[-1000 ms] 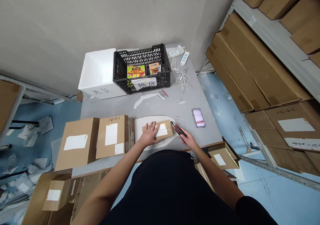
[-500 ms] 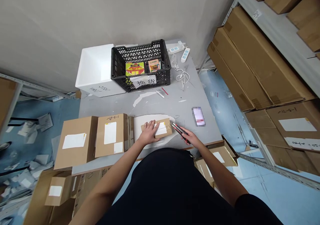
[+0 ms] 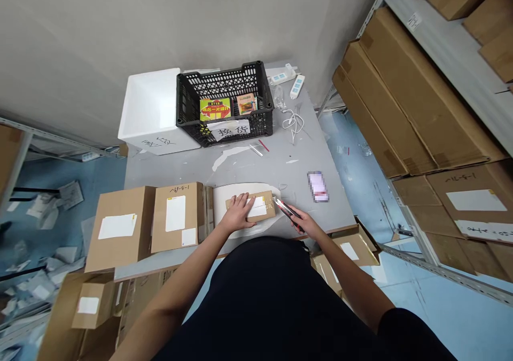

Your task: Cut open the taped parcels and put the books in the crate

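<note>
A small cardboard box [image 3: 263, 213] with a white label lies on a white oval sheet [image 3: 222, 194] near the table's front edge. My left hand [image 3: 238, 214] rests on the box's top, fingers spread and thumb towards the near side. In my right hand [image 3: 305, 222] is a red and black utility knife [image 3: 287, 210], fingers closed round its handle. The knife's tip points at the right end of the box, close to its upper corner; whether the blade touches the cardboard I cannot tell.
Left of the sheet stand two larger cardboard boxes [image 3: 176, 217]. Behind are a black plastic crate [image 3: 224, 127] with colourful boxes and a white foam bin [image 3: 160, 142]. A phone [image 3: 318, 186], a white cable [image 3: 294, 122] and power strips [image 3: 297, 86] lie on the right.
The knife has turned slightly in my right hand, its tip still by the box's right end. My left hand stays on the box. The view has shifted a little.
</note>
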A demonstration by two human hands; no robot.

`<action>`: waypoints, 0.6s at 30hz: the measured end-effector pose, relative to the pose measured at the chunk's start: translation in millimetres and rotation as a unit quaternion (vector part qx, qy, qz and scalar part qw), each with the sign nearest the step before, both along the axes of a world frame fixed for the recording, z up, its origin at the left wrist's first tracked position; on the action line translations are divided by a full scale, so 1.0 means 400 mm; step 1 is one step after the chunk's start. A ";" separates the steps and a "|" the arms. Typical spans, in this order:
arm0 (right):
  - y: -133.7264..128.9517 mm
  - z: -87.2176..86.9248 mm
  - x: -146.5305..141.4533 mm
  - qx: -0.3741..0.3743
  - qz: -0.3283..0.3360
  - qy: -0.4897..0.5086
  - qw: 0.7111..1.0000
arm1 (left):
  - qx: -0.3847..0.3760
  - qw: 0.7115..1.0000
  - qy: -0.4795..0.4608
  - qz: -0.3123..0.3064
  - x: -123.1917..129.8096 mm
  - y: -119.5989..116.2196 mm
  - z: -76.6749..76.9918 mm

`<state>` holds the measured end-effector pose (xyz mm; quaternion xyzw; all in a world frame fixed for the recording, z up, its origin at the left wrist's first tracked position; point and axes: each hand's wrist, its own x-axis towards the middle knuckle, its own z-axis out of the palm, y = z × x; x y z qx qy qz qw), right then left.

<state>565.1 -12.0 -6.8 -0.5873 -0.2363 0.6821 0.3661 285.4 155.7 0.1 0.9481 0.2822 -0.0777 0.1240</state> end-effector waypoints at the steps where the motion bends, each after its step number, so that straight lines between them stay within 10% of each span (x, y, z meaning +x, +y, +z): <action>1: -0.003 0.000 -0.007 -0.006 -0.006 0.000 1.000 | 0.000 1.000 0.000 0.000 0.000 0.000 -0.001; 18: -0.064 -0.007 -0.049 -0.008 -0.023 -0.007 1.000 | -0.004 1.000 0.000 0.005 0.002 0.003 -0.009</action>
